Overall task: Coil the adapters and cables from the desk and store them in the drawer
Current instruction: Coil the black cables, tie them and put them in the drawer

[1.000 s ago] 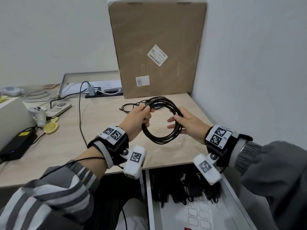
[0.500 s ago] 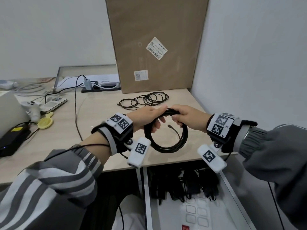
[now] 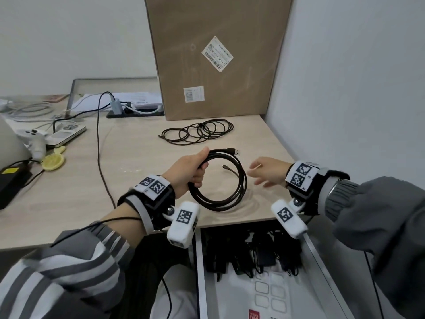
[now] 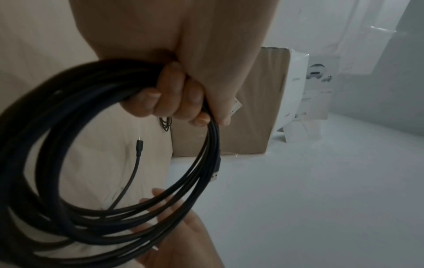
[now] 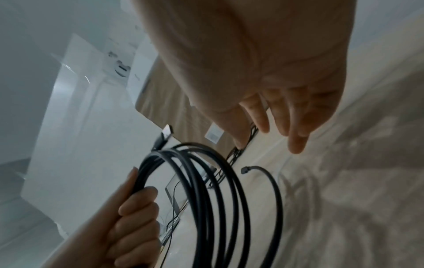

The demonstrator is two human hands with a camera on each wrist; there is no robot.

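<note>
One round black cable coil point(image 3: 220, 180) — left hand point(image 3: 187, 172) around it.

A tall cardboard box point(image 3: 216, 56) stands at the desk's back right corner; a yellow brush point(image 3: 53, 160) lies near the left edge.

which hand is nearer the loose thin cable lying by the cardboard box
Left. The left hand, gripping the coiled cable, sits just in front of the thin cable; the right hand hovers open, further off to the right.
</note>
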